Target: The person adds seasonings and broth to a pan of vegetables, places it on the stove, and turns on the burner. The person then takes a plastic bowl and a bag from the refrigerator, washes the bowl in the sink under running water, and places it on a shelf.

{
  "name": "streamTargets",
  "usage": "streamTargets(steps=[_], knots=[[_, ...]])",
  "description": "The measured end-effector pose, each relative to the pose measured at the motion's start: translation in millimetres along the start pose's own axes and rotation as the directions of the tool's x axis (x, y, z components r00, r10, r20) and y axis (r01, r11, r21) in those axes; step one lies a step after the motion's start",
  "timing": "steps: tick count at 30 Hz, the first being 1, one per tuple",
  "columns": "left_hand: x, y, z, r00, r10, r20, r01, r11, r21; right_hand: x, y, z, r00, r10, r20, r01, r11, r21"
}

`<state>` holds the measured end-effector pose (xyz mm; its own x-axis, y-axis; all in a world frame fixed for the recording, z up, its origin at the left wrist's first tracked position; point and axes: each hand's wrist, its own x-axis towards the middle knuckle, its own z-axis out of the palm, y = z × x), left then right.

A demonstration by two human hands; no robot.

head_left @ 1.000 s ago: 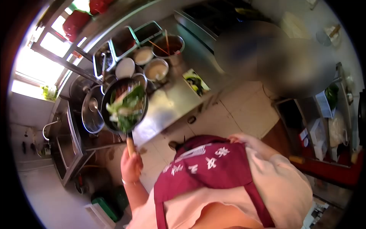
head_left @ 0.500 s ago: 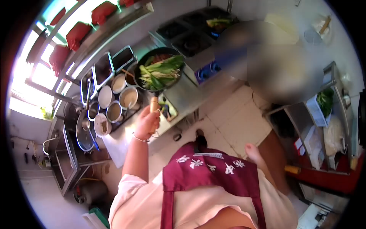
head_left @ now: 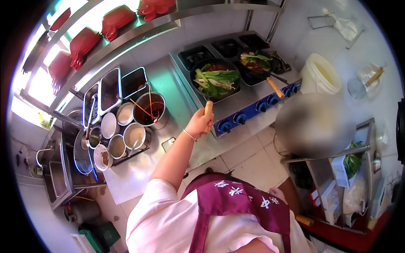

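My left hand [head_left: 200, 123] is wrapped round the wooden handle [head_left: 209, 108] of a dark frying pan [head_left: 195, 70]. The pan sits over a front burner at the left end of the gas stove. Green leafy vegetables [head_left: 217, 80] fill it, with something reddish-brown at the back. To its right, a second pan [head_left: 239, 69] with greens stands on the stove, its wooden handle [head_left: 275, 87] pointing towards me. Low by the right side of my maroon apron [head_left: 240, 197] is my right hand [head_left: 277, 194], partly hidden, its fingers not clear.
Left of the stove [head_left: 253, 95], a steel counter [head_left: 122, 179] carries a pot of dark red sauce [head_left: 151, 110], several bowls and metal trays. Red dishes [head_left: 86, 44] line the shelf above. A white bucket [head_left: 310, 78] stands right; a blurred round area [head_left: 316, 126] covers part of the view.
My left hand has moved right with the pan, from above the counter onto the stove's front left burner. My right hand has dropped closer to the apron. The view has shifted.
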<state>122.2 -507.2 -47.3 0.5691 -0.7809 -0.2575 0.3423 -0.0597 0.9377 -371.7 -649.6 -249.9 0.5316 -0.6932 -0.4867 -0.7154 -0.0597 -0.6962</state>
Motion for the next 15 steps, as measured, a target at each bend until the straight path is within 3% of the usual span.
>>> streamTargets(steps=[3,5,9,11,15], knots=[[14,0,10,0.999,-0.003,-0.033,0.003,1.000,-0.020,30,31,-17,0.997,-0.030,0.070,0.030,1.000,-0.004],[21,1,15,0.999,-0.024,-0.048,0.024,1.000,-0.006,52,42,-32,0.963,-0.119,0.243,0.175,0.960,-0.221],[32,-2,19,0.998,-0.006,-0.062,0.008,0.999,0.037,68,-14,-52,0.953,0.022,0.303,0.044,0.977,-0.209],[30,0,26,0.996,-0.045,-0.078,0.047,0.999,0.025,91,-3,-56,0.981,0.023,0.192,-0.018,0.999,-0.030],[30,-4,27,0.990,-0.062,-0.129,0.071,0.995,0.064,118,-25,-64,0.979,-0.124,0.161,0.149,0.977,-0.154]])
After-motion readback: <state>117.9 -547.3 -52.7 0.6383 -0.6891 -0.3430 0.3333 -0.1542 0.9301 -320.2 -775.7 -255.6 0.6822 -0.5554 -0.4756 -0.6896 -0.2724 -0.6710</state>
